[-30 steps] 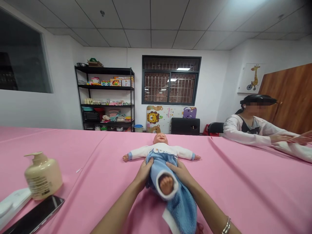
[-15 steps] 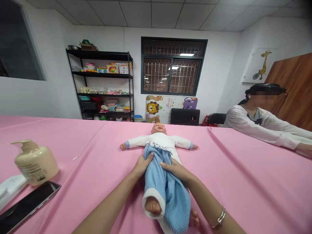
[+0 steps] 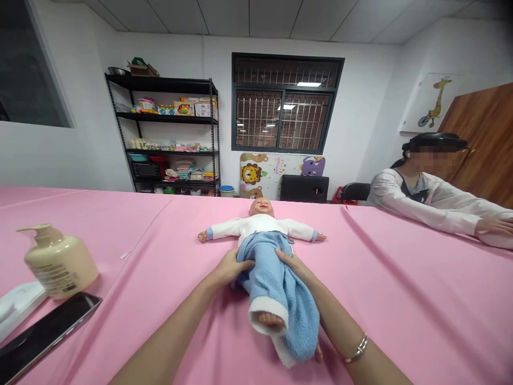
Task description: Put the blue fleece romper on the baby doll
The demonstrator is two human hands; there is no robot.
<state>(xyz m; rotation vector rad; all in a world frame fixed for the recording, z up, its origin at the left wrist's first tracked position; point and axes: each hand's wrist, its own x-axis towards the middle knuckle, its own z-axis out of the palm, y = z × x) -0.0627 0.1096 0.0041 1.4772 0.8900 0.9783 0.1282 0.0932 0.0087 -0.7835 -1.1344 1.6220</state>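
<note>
A baby doll (image 3: pixel 262 208) in a white top with blue cuffs lies on its back, arms spread. Blue fleecy trousers (image 3: pixel 270 272) with white cuffs cover its hips and one leg; that leg's toes show at the cuff. The other trouser leg hangs loose at the right, a bit of the doll's other foot beside it. My left hand (image 3: pixel 230 267) is closed on the cloth at the left side, thumb on top. On the right side my right hand (image 3: pixel 297 267) grips the trousers, its thumb on the front and other fingers hidden behind.
A pink cloth (image 3: pixel 160 256) covers the table. At the left stand a pump bottle (image 3: pixel 62 264), a black phone (image 3: pixel 50 326) and a white object (image 3: pixel 20 307). A person (image 3: pixel 420 192) sits at the right with arms on the table. Behind are a shelf (image 3: pixel 166 117) and a window.
The trousers have moved up to the doll's waist, covering the patterned part of the cloth. The clothed foot has risen and shifted right. Both hands still hold the fabric.
</note>
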